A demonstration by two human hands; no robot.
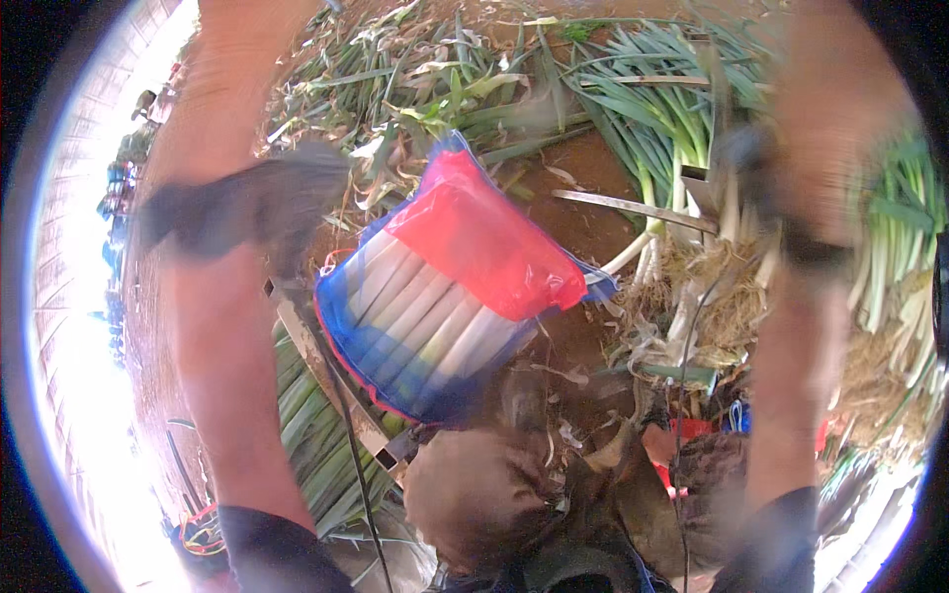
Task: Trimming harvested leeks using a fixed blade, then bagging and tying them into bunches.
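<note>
A clear bag [489, 232] with red and blue print lies tilted in the middle. Through its lower half show several white leek stalks [420, 306] packed side by side. On its left, my left hand [232, 89] is raised toward the upper edge, past a dark wrist strap; motion smears it and its fingers cannot be made out. My right hand [840, 119], likewise raised and blurred, is nearest the rooted leeks [712, 212] at the right. Both hands appear apart from the bag, and whether either holds anything is hidden.
Trimmed leaves [395, 89] litter the brown ground at the back. More leeks [890, 217] stand at the far right, and green leaves [316, 435] lie at lower left beside a metal bar [341, 390]. My knee [474, 499] is below the bag. Thin cables hang down.
</note>
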